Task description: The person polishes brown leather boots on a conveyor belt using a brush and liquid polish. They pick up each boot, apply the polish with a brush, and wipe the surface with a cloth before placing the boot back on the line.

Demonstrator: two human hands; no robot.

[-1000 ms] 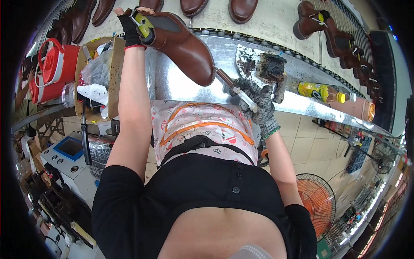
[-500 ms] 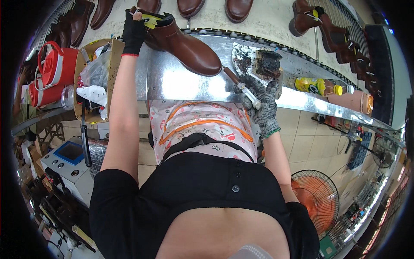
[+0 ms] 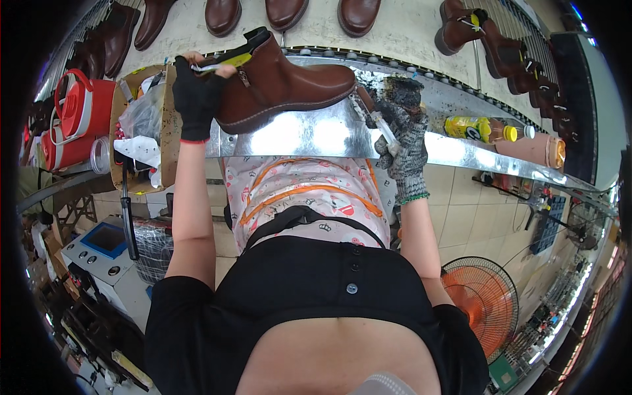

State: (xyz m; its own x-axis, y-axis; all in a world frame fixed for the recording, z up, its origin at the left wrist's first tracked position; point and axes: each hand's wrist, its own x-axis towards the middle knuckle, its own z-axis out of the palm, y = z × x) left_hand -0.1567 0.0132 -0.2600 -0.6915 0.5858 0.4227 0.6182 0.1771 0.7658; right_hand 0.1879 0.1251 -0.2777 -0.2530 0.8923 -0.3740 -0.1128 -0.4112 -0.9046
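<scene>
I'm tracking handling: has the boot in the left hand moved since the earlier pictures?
Yes: against the metal ledge, the boot has turned, its toe swinging right and toward the far edge.

A glossy brown ankle boot (image 3: 289, 85) points right, tilted heel-down, its front just beside a slanting, pale-handled tool (image 3: 378, 120).

Black short-sleeved top (image 3: 289, 283), patterned apron (image 3: 316, 179) and two unlike gloves.
Three round buttons (image 3: 352, 288) run down the top's front; the apron is pale pink with small crowns and red-pink prints, orange trim (image 3: 329, 189) and a black waist tie (image 3: 296, 217). The left hand (image 3: 199, 102) wears a black glove with bare fingertips (image 3: 227, 70) and red cuff edge (image 3: 195, 141); the right hand (image 3: 405, 141), a dark-smudged grey knit glove edged green.
</scene>
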